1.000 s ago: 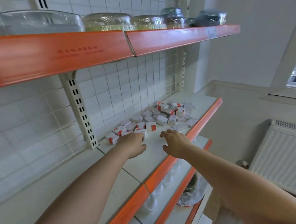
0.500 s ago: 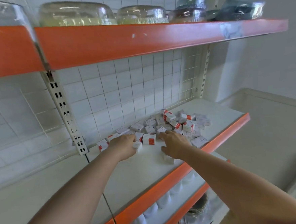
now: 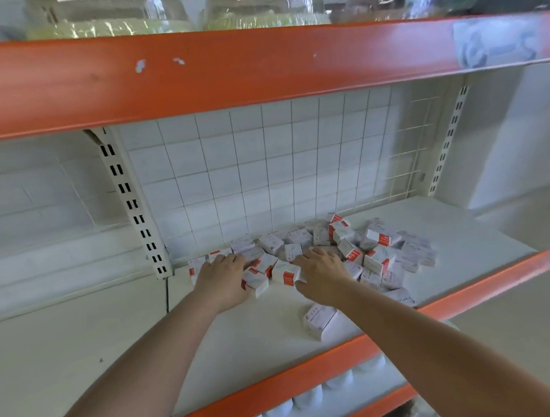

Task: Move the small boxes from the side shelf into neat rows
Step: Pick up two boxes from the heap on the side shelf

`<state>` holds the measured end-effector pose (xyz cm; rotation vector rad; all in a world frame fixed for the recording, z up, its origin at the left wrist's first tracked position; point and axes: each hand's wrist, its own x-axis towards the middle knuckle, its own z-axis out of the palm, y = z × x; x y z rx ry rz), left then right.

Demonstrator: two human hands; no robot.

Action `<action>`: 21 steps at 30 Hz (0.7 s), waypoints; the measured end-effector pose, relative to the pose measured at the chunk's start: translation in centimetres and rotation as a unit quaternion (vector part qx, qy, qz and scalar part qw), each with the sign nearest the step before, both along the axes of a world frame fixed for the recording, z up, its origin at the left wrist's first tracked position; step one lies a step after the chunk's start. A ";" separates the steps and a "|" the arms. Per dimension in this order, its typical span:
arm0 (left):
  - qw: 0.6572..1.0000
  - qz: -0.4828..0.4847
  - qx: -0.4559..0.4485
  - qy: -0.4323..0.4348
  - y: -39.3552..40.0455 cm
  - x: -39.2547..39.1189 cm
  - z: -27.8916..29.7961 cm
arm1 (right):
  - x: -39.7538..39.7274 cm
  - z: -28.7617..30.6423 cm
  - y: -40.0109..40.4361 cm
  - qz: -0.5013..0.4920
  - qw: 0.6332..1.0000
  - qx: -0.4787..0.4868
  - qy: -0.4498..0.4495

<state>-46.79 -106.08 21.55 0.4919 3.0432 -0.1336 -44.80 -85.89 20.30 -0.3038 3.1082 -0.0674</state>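
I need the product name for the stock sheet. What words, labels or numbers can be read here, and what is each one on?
No text here is legible.
Small boxes: dark print on the white faces, too blurred to read.
Lone box by the shelf's front edge: print lines, unreadable.
Upper shelf's orange edge: only scuffs and a whitish smear, no lettering.

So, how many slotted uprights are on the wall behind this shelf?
2. One slotted upright stands left of the small boxes; the other upright is at the right, beyond the wire grid. More may be outside the view.
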 end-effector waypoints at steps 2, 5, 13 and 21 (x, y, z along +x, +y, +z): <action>1.000 -0.004 0.002 0.003 0.2 -0.3 -0.3 | -0.5 -0.3 -0.1 0.010 1.000 -0.002 0.002; 1.000 -0.013 0.002 0.009 0.7 -0.5 -0.7 | -1.1 -0.5 -0.2 0.019 1.000 0.015 0.014; 0.999 -0.024 0.015 -0.017 1.1 -1.1 -1.7 | -2.0 -0.5 -0.6 0.013 1.000 0.018 0.008; 1.000 -0.029 0.006 -0.003 1.1 -1.0 -1.5 | -1.8 -0.3 -0.8 0.011 0.999 0.031 0.012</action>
